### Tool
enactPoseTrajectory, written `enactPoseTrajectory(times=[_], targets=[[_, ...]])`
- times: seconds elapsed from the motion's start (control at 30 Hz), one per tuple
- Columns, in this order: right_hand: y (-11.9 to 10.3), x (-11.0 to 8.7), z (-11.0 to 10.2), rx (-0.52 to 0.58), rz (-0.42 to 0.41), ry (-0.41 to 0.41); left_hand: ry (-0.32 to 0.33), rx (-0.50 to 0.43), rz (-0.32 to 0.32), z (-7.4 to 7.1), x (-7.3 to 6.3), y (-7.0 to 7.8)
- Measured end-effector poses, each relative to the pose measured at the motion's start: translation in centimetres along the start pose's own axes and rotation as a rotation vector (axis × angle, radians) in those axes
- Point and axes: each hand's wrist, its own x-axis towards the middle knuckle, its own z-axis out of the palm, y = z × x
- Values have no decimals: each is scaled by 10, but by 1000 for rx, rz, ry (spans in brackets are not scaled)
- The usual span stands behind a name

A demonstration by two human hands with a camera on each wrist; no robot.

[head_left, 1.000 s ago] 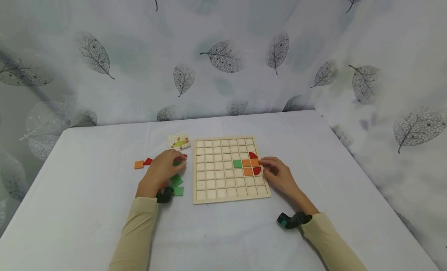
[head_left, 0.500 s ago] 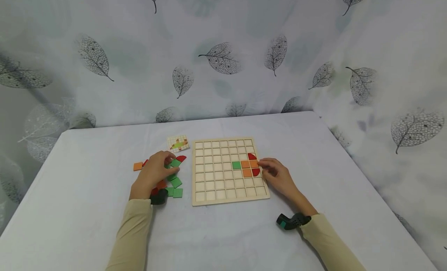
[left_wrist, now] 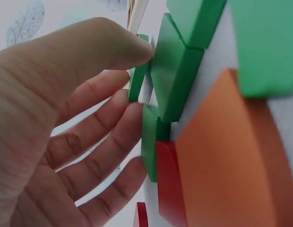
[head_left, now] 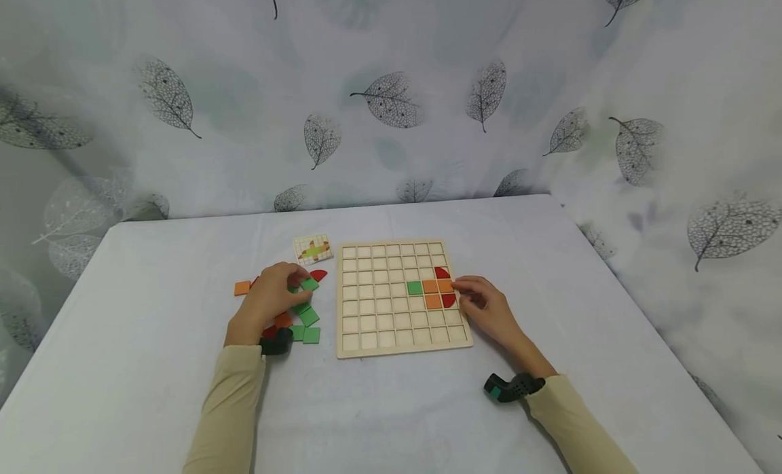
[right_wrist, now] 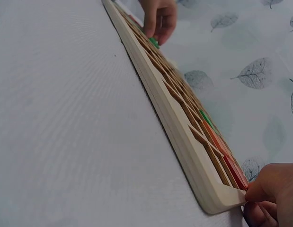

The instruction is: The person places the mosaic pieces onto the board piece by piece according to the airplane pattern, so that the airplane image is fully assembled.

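Observation:
My left hand (head_left: 265,301) is over the loose tiles left of the board. Its thumb and fingertips pinch a green square tile (left_wrist: 138,71), which also shows as a green tile (right_wrist: 154,42) at the fingertips in the right wrist view. More green tiles (head_left: 309,316) lie under and in front of that palm. The wooden grid board (head_left: 373,311) lies flat in the middle. On its right side sit a green square (head_left: 415,288), three orange squares (head_left: 433,301) and two red quarter-rounds (head_left: 449,300). My right hand (head_left: 485,307) grips the board's right edge between thumb and curled fingers.
A small pattern card (head_left: 313,249) lies behind the loose tiles. A red quarter-round (head_left: 318,275) rests between the left hand and the board. An orange square (head_left: 242,288) lies at the far left. The white-covered table (head_left: 379,413) meets a leaf-print backdrop (head_left: 391,134).
My left hand has drawn slightly left from the board side over the tiles, uncovering the red quarter-round. A green tile now shows at its fingertips. The right hand stays at the board edge.

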Motion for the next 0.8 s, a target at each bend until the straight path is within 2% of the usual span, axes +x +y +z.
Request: enactPoseTrajectory(times=[0.3, 0.63, 0.8], targets=[[3, 1, -2, 39, 2, -8, 1, -70, 59, 1, 1, 1], [5, 1, -2, 36, -4, -6, 31, -67, 133, 6, 2, 9], [3, 1, -1, 42, -16, -3, 24, -67, 164, 11, 4, 14]])
